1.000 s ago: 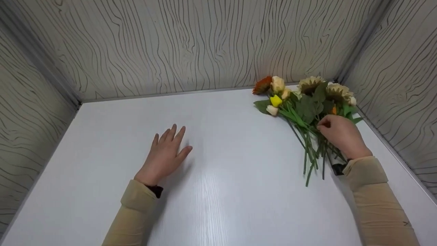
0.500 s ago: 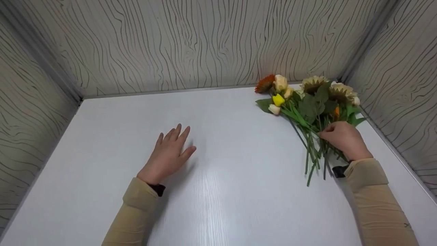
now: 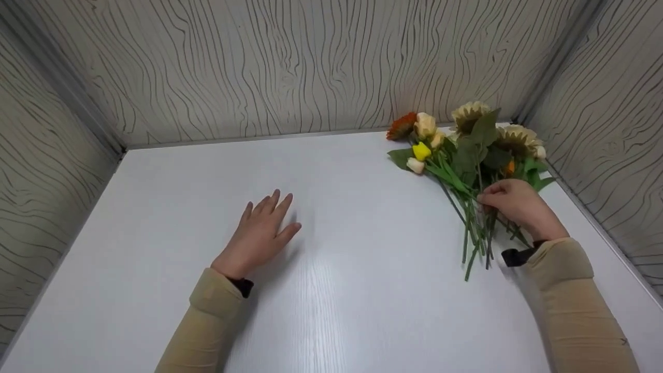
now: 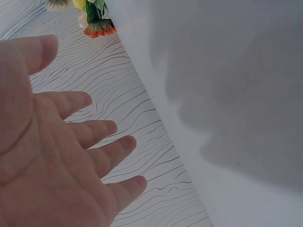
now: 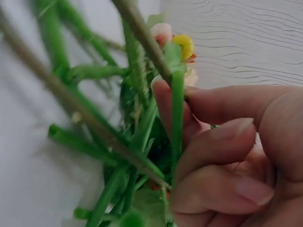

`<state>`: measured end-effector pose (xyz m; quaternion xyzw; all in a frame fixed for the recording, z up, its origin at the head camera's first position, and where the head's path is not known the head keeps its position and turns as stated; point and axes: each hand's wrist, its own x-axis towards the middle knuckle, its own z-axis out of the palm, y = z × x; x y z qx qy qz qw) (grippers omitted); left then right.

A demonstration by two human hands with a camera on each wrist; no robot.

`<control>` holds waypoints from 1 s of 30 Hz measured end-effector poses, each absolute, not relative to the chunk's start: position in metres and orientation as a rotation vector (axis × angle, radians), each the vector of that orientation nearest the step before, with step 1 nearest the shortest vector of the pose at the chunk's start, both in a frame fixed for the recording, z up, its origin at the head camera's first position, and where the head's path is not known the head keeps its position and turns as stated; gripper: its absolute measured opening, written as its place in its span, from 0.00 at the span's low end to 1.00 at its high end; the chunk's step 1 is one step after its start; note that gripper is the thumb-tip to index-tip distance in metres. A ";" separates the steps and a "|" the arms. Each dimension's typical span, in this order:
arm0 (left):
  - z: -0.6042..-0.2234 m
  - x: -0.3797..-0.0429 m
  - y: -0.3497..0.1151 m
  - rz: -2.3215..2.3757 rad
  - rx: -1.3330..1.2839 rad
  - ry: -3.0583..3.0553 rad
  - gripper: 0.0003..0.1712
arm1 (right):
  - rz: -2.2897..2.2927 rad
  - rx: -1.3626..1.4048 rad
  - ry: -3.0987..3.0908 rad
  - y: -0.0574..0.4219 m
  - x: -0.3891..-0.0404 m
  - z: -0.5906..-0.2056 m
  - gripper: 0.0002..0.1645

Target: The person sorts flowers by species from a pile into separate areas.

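My right hand (image 3: 518, 204) pinches a brownish-green stem (image 5: 146, 38) between thumb and forefinger, its other fingers curled in. This stem appears to belong to the cream sunflower (image 3: 470, 115), which stands a little above the other blooms with its broad leaf (image 3: 485, 128). Beneath and around it lies a pile of flowers: an orange-red bloom (image 3: 402, 126), pale roses (image 3: 426, 125), a yellow tulip (image 3: 421, 151) and a second cream sunflower (image 3: 518, 135). Loose green stems (image 3: 469, 264) point toward the front. Palm down, my left hand (image 3: 254, 235) hovers over the table with fingers spread, holding nothing.
The white table (image 3: 331, 311) meets a wood-grain patterned back wall (image 3: 311, 67) right behind the blooms. A similar right wall (image 3: 627, 129) stands close beside the pile. A black wrist strap piece (image 3: 514, 257) hangs under the right cuff.
The right hand has shifted slightly, first nearer, then up and left. The cream sunflower and its leaf have risen a little from the pile. The left hand has drifted slightly right.
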<state>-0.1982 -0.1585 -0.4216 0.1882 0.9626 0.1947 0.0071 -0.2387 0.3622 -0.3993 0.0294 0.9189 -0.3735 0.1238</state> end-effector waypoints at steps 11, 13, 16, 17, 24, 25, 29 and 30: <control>-0.404 -0.195 -0.128 0.932 0.668 2.908 0.34 | -1.399 -0.051 2.653 0.294 -0.228 -0.366 0.31; -0.397 -0.194 -0.116 1.068 0.672 2.889 0.28 | -1.483 -0.115 2.583 0.271 -0.224 -0.363 0.29; -0.391 -0.194 -0.098 1.331 0.650 2.799 0.20 | -1.601 -0.231 2.476 0.236 -0.218 -0.365 0.26; -0.390 -0.195 -0.092 1.434 0.626 2.746 0.18 | -1.632 -0.261 2.443 0.224 -0.215 -0.368 0.25; -0.397 -0.201 -0.065 1.876 0.439 2.437 0.14 | -1.647 -0.423 2.335 0.165 -0.201 -0.392 0.17; -0.399 -0.201 -0.063 1.895 0.422 2.425 0.14 | -1.640 -0.435 2.332 0.161 -0.199 -0.395 0.17; -0.406 -0.200 -0.058 1.939 0.376 2.399 0.12 | -1.639 -0.462 2.329 0.154 -0.196 -0.401 0.16; -0.407 -0.200 -0.057 1.951 0.373 2.386 0.11 | -1.637 -0.459 2.334 0.153 -0.196 -0.402 0.16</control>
